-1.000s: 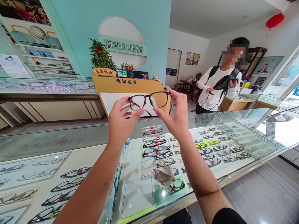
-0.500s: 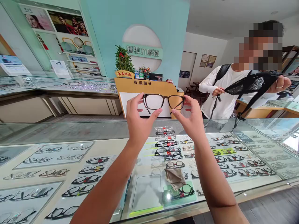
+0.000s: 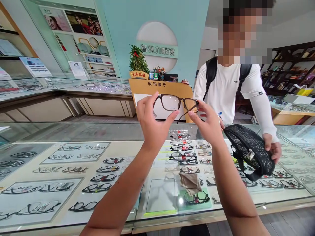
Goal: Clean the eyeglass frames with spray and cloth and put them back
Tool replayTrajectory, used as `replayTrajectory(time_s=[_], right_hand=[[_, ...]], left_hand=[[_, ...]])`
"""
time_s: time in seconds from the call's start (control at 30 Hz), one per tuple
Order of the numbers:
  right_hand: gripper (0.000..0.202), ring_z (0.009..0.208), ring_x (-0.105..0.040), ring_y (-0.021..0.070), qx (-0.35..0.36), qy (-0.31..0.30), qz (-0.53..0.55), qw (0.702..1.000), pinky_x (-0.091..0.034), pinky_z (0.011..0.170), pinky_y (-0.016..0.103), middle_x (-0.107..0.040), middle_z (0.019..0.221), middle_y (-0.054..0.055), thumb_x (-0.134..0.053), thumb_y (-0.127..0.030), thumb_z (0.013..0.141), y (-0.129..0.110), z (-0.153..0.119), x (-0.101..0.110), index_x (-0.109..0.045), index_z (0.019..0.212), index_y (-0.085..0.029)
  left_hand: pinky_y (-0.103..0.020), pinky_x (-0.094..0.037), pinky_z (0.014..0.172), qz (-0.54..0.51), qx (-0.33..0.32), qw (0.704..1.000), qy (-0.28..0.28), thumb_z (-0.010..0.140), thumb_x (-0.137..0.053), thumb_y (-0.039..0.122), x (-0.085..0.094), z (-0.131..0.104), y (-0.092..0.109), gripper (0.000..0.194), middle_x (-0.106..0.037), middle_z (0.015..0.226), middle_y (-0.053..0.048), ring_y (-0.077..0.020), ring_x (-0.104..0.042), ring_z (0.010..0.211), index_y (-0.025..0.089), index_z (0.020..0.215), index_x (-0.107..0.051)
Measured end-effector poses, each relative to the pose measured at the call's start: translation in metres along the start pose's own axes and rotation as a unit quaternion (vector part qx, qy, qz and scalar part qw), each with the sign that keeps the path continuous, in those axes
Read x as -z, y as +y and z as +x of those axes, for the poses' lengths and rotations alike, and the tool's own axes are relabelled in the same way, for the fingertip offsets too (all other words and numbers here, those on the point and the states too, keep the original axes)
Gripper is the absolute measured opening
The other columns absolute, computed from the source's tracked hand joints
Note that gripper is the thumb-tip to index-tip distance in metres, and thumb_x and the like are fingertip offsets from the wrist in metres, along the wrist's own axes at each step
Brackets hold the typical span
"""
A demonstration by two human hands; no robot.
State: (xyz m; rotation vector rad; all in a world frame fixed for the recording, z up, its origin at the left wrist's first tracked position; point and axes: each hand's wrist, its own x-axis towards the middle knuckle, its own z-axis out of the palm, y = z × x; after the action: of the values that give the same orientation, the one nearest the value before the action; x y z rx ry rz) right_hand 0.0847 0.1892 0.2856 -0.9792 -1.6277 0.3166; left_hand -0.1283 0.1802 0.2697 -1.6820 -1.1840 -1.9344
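Note:
A pair of dark-framed eyeglasses is held up in the air above the glass counter, its front roughly facing me and tilted down to the right. My left hand grips the left end of the frame between thumb and fingers. At the other end, my right hand pinches the rim and hinge area. One temple arm slants down below the right lens. Beneath my hands, a brown cleaning cloth lies on the counter, beside black eyeglasses on a green pad.
Rows of eyeglasses fill the glass display counter. Across it, a person in a white shirt holds a black mesh bag over the counter's right side. A wooden cashier desk with a potted plant stands behind.
The person opposite has come closer to the counter and lowered the mesh bag over it. My view has shifted slightly left; the eyeglasses in my hands are turned and tilted a little.

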Motion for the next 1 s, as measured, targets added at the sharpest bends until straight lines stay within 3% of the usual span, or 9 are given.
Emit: replayTrajectory(time_s=[0.2, 0.37, 0.63, 0.83, 1.0], right_hand=[[0.065, 0.133, -0.071, 0.0343, 0.021, 0.028, -0.002, 0.999, -0.060, 0.111, 0.059, -0.072, 0.147, 0.015, -0.077, -0.056, 0.096, 0.000, 0.000, -0.002, -0.065, 0.154, -0.029], [0.068, 0.130, -0.069, 0.0345, 0.066, 0.081, -0.022, 0.994, -0.061, 0.106, 0.058, -0.068, 0.143, 0.014, -0.080, -0.062, 0.095, 0.000, -0.001, -0.003, -0.063, 0.153, -0.031], [0.070, 0.128, -0.067, 0.0349, 0.102, 0.112, -0.044, 0.987, -0.062, 0.103, 0.058, -0.062, 0.142, 0.013, -0.080, -0.066, 0.097, 0.002, 0.000, -0.004, -0.060, 0.156, -0.035], [0.070, 0.124, -0.069, 0.0348, 0.086, 0.101, -0.043, 0.990, -0.062, 0.102, 0.060, -0.065, 0.141, 0.012, -0.082, -0.066, 0.095, 0.002, 0.000, -0.002, -0.062, 0.154, -0.036], [0.069, 0.123, -0.071, 0.0342, 0.066, 0.065, -0.012, 0.996, -0.062, 0.103, 0.060, -0.068, 0.142, 0.015, -0.082, -0.063, 0.095, 0.007, 0.001, -0.004, -0.063, 0.154, -0.032]], left_hand=[[-0.050, -0.057, 0.111, -0.005, 0.028, 1.000, -0.011, 0.091, -0.090, 0.062, -0.003, 0.001, -0.004, 0.081, -0.064, 0.150, -0.014, -0.0331, -0.066, 0.134, 0.030, 0.159, -0.059], [-0.044, -0.059, 0.100, -0.062, 0.090, 0.993, -0.036, 0.091, -0.091, 0.058, -0.008, 0.001, -0.008, 0.074, -0.069, 0.148, -0.012, -0.0317, -0.071, 0.132, 0.032, 0.154, -0.062], [-0.044, -0.059, 0.097, -0.125, 0.153, 0.978, -0.064, 0.088, -0.094, 0.055, -0.012, 0.002, -0.010, 0.069, -0.076, 0.147, -0.012, -0.0313, -0.076, 0.128, 0.031, 0.147, -0.067], [-0.044, -0.058, 0.099, -0.113, 0.142, 0.982, -0.056, 0.088, -0.095, 0.053, -0.010, 0.002, -0.007, 0.070, -0.075, 0.147, -0.011, -0.0304, -0.075, 0.130, 0.031, 0.148, -0.066], [-0.044, -0.060, 0.099, -0.055, 0.087, 0.994, -0.028, 0.091, -0.092, 0.055, -0.008, 0.001, -0.003, 0.072, -0.069, 0.148, -0.012, -0.0310, -0.071, 0.130, 0.031, 0.152, -0.063]])
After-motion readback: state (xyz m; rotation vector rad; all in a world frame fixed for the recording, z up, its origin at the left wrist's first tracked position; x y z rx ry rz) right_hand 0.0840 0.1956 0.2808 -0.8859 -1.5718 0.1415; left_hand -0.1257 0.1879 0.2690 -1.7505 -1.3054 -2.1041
